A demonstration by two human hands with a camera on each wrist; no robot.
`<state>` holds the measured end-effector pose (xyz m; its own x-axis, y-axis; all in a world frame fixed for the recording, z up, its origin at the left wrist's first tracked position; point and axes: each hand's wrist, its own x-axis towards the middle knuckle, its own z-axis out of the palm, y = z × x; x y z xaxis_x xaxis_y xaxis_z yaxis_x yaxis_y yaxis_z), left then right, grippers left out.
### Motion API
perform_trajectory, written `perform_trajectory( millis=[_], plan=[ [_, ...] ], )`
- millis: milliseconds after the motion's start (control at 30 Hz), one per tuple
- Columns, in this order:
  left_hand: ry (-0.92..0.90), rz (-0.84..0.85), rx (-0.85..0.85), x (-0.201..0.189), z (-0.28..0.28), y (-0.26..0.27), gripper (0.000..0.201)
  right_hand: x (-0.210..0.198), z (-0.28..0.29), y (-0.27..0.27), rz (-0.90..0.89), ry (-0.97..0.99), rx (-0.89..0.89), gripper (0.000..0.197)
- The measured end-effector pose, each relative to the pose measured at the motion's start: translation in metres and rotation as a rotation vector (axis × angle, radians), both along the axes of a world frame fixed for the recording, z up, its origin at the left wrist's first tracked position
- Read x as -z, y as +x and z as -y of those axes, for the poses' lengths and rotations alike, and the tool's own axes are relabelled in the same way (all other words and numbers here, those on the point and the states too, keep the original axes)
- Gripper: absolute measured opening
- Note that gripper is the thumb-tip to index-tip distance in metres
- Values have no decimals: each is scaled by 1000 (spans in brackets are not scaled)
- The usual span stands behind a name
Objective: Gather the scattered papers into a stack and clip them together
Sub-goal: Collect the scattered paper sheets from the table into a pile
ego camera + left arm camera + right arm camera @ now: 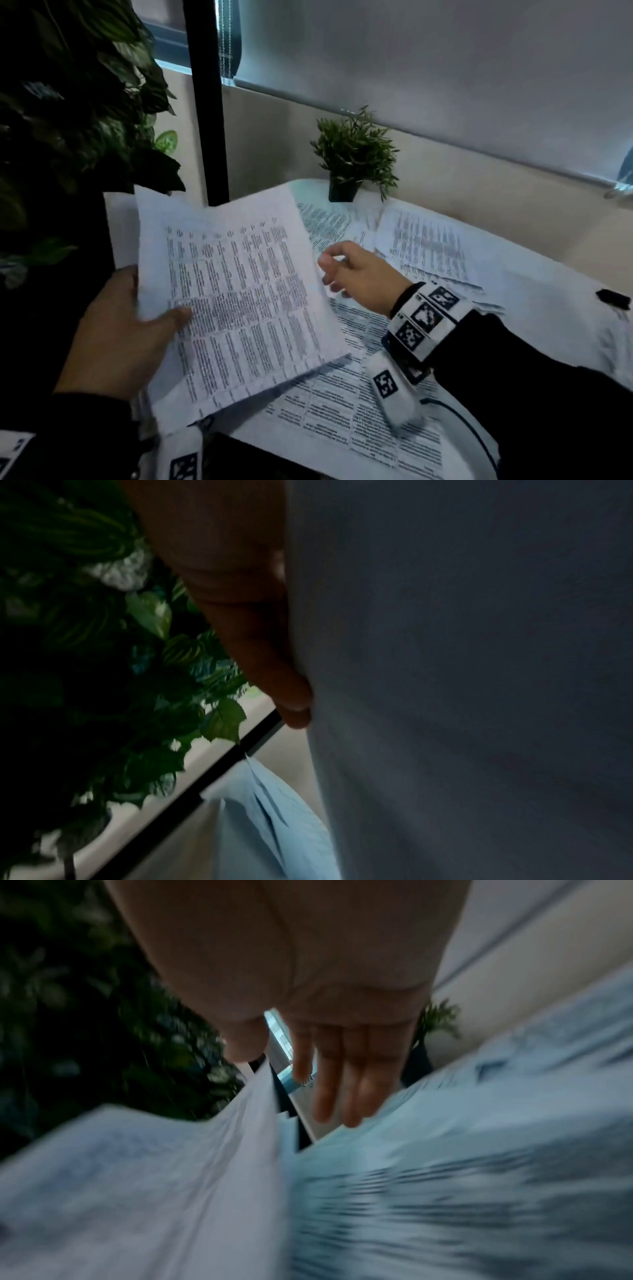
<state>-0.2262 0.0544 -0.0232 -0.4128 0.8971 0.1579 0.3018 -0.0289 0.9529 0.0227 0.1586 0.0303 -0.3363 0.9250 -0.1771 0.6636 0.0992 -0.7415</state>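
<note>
My left hand (137, 318) grips a sheaf of printed sheets (236, 294) by its left edge, thumb on top, lifted and tilted above the table. In the left wrist view the fingers (260, 647) press against the blank underside of the held paper (479, 669). My right hand (349, 270) hovers just right of the held sheets with fingers relaxed and holding nothing; the right wrist view shows its straight fingers (342, 1085) beside the sheet edge (253, 1123). More printed papers (428, 246) lie scattered on the white table (534, 298). A black clip (613, 298) lies at the far right.
A small potted plant (352, 157) stands at the table's back edge. Large dark foliage (75, 102) and a black post (209, 102) fill the left side. A wall and a window blind (445, 68) close off the back.
</note>
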Motion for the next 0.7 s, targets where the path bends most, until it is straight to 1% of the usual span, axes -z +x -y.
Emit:
perform_trajectory(
  millis=[33, 67, 100, 133, 167, 200, 233, 267, 300, 333, 367, 400, 433, 467, 500, 533, 567, 633, 667, 700],
  plan=[
    [-37, -2, -46, 4, -1, -7, 49, 5, -2, 9, 250, 4, -46, 51],
    [-36, -5, -79, 20, -8, -26, 48, 9, -2, 18, 478, -3, -113, 68],
    [-162, -34, -133, 53, -25, -50, 42, 15, -1, 25, 648, -18, -173, 85],
    [-217, -20, -99, 111, -34, -90, 36, 22, 1, 30, 754, -30, -211, 98],
    [-216, -119, -190, 139, -39, -127, 35, 29, 2, 34, 802, -31, -222, 106],
    [-171, -150, -160, 147, -40, -138, 37, 34, 4, 37, 798, -21, -213, 109],
    [-152, -164, -104, 133, -34, -135, 38, 38, 5, 39, 760, -29, -184, 110],
    [-143, -233, -41, 99, -27, -104, 46, 39, 6, 41, 702, -46, -152, 109],
    [-68, -241, -81, 48, -14, -65, 60, 40, 8, 42, 654, -70, -115, 107],
    [-24, -270, -115, 14, -2, -35, 72, 39, 9, 43, 633, -89, -88, 102],
    [1, -291, -73, -1, 6, -20, 78, 38, 9, 44, 640, -93, -73, 93],
    [41, -361, -6, -11, 10, -11, 79, 33, 7, 46, 658, -77, -74, 79],
    [33, -322, 75, -5, 4, -15, 77, 24, 4, 49, 664, -58, -72, 60],
    [-26, -305, 97, -1, 4, -20, 71, 15, -1, 53, 634, -20, -54, 39],
    [-52, -289, 59, 4, 2, -25, 66, 3, -6, 60, 570, 25, -7, 23],
    [-74, -260, 32, 3, 3, -27, 63, -12, -12, 67, 476, 100, 74, 16],
    [-82, -223, 22, 6, 1, -31, 59, -28, -17, 74, 348, 207, 201, 12],
    [-77, -132, -37, 10, 0, -39, 44, -62, -22, 84, 52, 524, 450, 15],
    [-87, -119, -39, 10, 1, -40, 42, -76, -21, 83, -86, 642, 494, 16],
    [-98, -84, -27, 7, 2, -38, 40, -86, -21, 78, -229, 688, 472, 12]
  ],
)
